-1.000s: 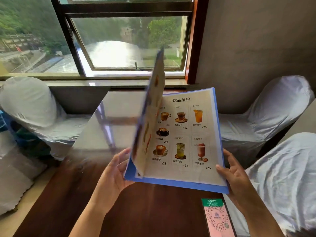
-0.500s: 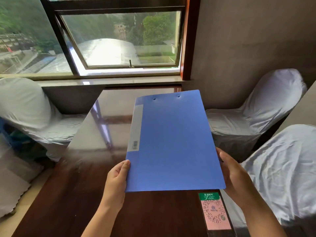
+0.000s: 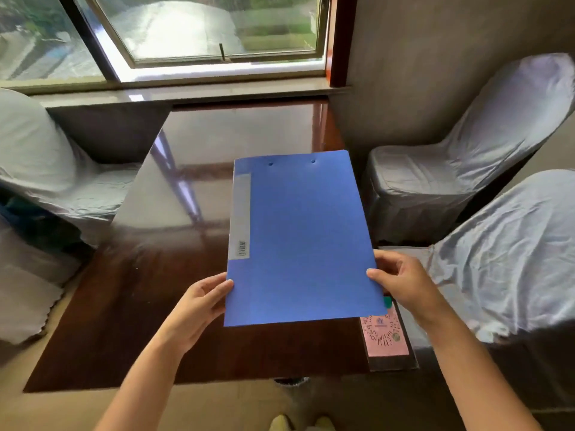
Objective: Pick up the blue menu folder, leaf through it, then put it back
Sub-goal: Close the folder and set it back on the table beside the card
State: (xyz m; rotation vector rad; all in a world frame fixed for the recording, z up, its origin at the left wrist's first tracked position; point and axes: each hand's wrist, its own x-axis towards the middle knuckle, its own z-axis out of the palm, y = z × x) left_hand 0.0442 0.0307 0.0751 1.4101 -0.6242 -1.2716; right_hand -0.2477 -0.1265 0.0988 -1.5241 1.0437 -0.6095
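Since a second ago the blue menu folder point(image 3: 300, 237) has gone from open, a page mid-turn, to shut, its plain cover facing up, and it now sits lower and flatter over the dark wooden table point(image 3: 130, 306). Whether its underside touches the wood cannot be told.

The left hand point(image 3: 199, 306) pinches the near-left corner, fingers curled around the edge. The right hand point(image 3: 401, 281) grips the near-right edge, thumb on top.

The folder's near-right corner overlaps a pink QR-code card point(image 3: 385, 334) lying on the table. White-covered chairs point(image 3: 451, 169) stand on both sides, and a window point(image 3: 217, 29) lies beyond.

The leafing looks finished, so the put-back step is in hand. Next, the folder should be lowered flat, then both grips released.
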